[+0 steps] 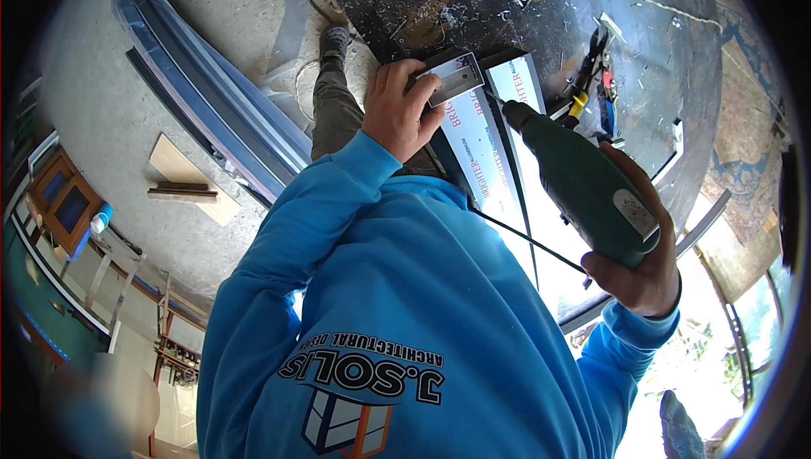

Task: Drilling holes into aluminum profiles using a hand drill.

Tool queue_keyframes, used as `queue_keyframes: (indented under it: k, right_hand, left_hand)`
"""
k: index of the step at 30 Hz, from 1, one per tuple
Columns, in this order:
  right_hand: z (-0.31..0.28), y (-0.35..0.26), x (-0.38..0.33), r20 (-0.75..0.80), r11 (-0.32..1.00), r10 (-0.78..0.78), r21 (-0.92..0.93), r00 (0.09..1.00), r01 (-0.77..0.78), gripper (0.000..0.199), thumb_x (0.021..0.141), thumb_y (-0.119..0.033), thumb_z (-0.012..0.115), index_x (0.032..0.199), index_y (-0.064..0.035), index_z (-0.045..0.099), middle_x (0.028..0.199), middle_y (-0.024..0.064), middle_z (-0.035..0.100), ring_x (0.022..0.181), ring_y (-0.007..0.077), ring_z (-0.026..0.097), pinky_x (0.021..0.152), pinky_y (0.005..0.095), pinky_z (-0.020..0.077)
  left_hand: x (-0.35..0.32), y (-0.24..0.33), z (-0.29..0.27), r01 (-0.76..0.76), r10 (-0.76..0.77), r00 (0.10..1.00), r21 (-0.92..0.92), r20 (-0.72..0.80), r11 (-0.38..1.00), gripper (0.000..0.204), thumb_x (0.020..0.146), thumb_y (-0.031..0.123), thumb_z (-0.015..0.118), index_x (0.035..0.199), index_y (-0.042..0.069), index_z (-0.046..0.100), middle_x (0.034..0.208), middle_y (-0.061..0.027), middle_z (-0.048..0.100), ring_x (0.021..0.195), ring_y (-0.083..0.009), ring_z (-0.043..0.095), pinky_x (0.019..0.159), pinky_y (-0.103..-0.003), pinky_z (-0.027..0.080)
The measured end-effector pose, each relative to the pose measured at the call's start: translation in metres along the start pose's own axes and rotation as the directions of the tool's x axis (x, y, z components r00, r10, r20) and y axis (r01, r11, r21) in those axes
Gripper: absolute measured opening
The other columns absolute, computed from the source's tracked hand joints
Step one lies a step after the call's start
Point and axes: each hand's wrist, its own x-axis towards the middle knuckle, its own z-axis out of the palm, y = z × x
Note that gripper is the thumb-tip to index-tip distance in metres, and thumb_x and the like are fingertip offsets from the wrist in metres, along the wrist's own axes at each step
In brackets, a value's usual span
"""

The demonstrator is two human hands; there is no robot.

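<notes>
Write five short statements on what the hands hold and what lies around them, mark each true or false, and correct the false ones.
1. The right hand holds a green drill. True.
2. The left hand is empty. False: it grips a metal piece.
3. The drill's nose points toward the metal piece. True.
4. Hand tools with red and yellow parts lie on the dark table. True.
5. The sleeves on both arms are red. False: they are blue.
</notes>
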Motion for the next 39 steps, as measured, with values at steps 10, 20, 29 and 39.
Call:
queue_keyframes:
  k: [10,20,29,39]
  right_hand:
    - [0.012,0.053,-0.053,-0.149,0.997,-0.017,0.071,0.989,0.028,0.087,0.058,-0.006,0.068,0.139,0.0039,0.038,0.114,0.0192,0.063,0.104,0.0260,0.062,0.094,0.0342,0.0439]
    - [0.018,0.074,-0.060,-0.131,0.995,-0.073,0.057,0.989,0.081,0.087,0.060,-0.010,0.070,0.139,0.0049,0.037,0.113,0.0219,0.063,0.103,0.0283,0.063,0.093,0.0348,0.0446]
    - [0.020,0.071,-0.054,-0.114,0.995,-0.076,0.060,0.991,0.083,0.087,0.060,-0.008,0.069,0.139,0.0066,0.036,0.114,0.0224,0.063,0.105,0.0275,0.062,0.094,0.0346,0.0439]
    - [0.024,0.063,-0.046,-0.099,0.998,-0.038,0.044,0.994,0.042,0.087,0.060,-0.007,0.068,0.140,0.0052,0.035,0.114,0.0215,0.063,0.104,0.0260,0.062,0.093,0.0340,0.0446]
  left_hand:
    - [0.007,0.000,-0.005,-0.116,0.114,0.993,0.032,0.040,0.993,0.038,0.078,0.022,0.073,0.109,0.007,0.057,0.110,-0.0155,0.054,0.100,-0.0351,0.053,0.085,-0.045,0.044]
    - [0.006,0.000,-0.001,-0.110,0.110,0.994,0.005,-0.006,0.994,0.056,0.075,0.016,0.074,0.123,0.004,0.049,0.112,-0.0176,0.054,0.103,-0.0358,0.054,0.086,-0.045,0.046]
    - [0.002,-0.005,0.002,-0.043,0.042,0.999,-0.038,-0.018,0.998,0.066,0.075,0.019,0.076,0.129,0.001,0.043,0.114,-0.0195,0.054,0.105,-0.0353,0.055,0.088,-0.042,0.046]
    - [-0.001,-0.009,0.003,-0.019,0.017,1.000,-0.100,-0.022,0.995,0.066,0.075,0.019,0.077,0.129,0.000,0.043,0.116,-0.0198,0.053,0.106,-0.0349,0.055,0.090,-0.041,0.046]
